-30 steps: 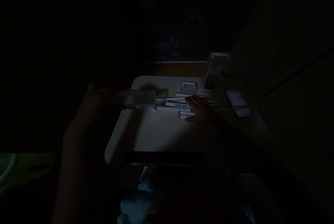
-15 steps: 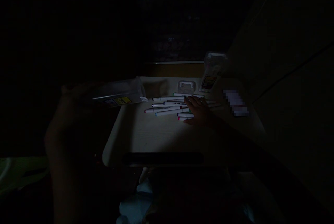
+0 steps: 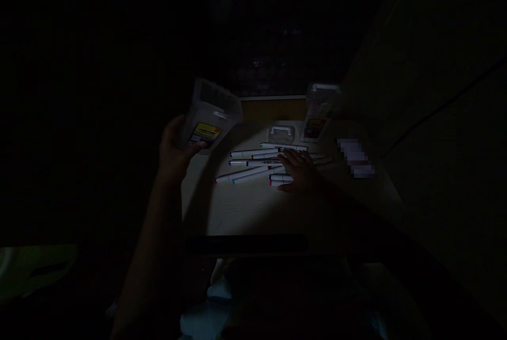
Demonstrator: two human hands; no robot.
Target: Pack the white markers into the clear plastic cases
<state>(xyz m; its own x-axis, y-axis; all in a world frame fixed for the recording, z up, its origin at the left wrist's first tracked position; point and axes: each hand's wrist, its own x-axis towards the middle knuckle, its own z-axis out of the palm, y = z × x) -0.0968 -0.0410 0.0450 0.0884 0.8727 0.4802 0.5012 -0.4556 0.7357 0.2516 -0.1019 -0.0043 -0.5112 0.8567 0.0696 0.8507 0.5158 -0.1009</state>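
My left hand (image 3: 172, 155) is wrapped round a clear plastic marker case (image 3: 222, 110) with a yellow and dark label. The case is held upright, its top open, above the table's left side. Several white markers (image 3: 250, 173) with coloured ends lie in a loose pile on the table. Across their right part rests my right hand (image 3: 304, 173), palm down with the fingers spread; it hides some of the barrels. Behind the pile is a small clear lid (image 3: 281, 137) with a white handle.
A second clear case (image 3: 319, 113) with a white handle stands at the back right of the pale table (image 3: 233, 210). To its right lies a blurred-out rectangular thing (image 3: 356, 158), perhaps a phone. A dark strip (image 3: 245, 244) runs along the front edge. The room is very dark.
My left hand has brought the case rightward and turned it from lying sideways to upright. A few markers at the left of the pile have shifted slightly. My right hand stays nearly in place.
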